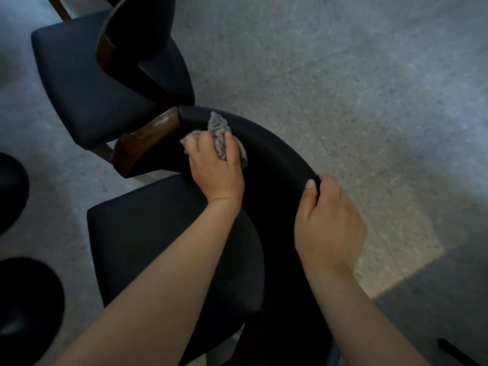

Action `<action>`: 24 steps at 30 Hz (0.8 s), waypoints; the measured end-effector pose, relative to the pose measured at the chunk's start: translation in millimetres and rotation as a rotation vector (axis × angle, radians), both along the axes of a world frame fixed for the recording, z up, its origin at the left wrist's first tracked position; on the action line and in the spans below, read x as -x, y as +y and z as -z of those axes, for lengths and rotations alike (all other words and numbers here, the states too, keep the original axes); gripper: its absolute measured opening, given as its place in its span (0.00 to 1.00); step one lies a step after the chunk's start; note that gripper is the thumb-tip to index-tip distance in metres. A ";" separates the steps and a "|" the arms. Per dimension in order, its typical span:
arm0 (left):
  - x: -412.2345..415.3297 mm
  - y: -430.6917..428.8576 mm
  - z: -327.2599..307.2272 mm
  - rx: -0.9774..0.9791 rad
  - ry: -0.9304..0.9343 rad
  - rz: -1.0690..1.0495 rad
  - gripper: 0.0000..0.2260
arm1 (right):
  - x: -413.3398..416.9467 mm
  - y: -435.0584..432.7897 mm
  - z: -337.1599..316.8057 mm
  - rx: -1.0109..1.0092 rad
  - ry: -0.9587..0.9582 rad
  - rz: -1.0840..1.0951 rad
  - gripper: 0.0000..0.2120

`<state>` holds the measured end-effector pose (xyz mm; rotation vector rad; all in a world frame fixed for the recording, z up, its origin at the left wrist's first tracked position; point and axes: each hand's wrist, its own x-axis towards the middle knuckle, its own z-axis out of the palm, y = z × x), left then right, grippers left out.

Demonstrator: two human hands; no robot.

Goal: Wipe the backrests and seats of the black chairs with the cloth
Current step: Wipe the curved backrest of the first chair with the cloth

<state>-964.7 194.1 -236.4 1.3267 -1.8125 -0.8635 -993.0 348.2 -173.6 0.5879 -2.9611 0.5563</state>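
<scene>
A black chair stands right below me, its curved black backrest [274, 154] arcing from the upper middle to the right and its dark seat [148, 244] in front. My left hand [216, 170] presses a crumpled grey cloth [219, 130] against the inner face of the backrest near its left end. My right hand [327, 220] grips the top edge of the backrest further right, thumb over the rim. A second black chair [87, 83] stands at the upper left, with its own curved backrest [137, 27].
A brown wooden armrest [148, 138] joins the near chair's backrest at its left end. Two dark rounded shapes [26, 302] sit at the left edge. The grey speckled floor [343, 75] stretches to the right, with a sunlit patch at lower right.
</scene>
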 end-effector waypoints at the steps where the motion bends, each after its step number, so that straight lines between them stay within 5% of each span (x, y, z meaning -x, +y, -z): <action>1: -1.2 0.8 3.0 -0.009 0.007 0.002 0.18 | 0.0 -0.1 0.0 0.001 0.004 0.002 0.17; 9: -29.8 8.7 45.8 -0.158 -0.031 0.098 0.19 | 0.4 0.2 0.3 0.000 0.017 -0.003 0.16; 17: -68.0 4.6 82.7 -0.626 -0.190 0.282 0.10 | -0.3 0.4 0.4 0.015 0.037 -0.010 0.14; 21: -73.3 1.0 48.0 -0.492 -0.180 0.340 0.11 | -0.6 0.5 0.8 -0.001 0.025 -0.010 0.15; 24: -66.7 -3.1 2.4 -0.208 -0.150 0.403 0.10 | -0.5 0.6 -0.1 0.001 0.007 -0.013 0.15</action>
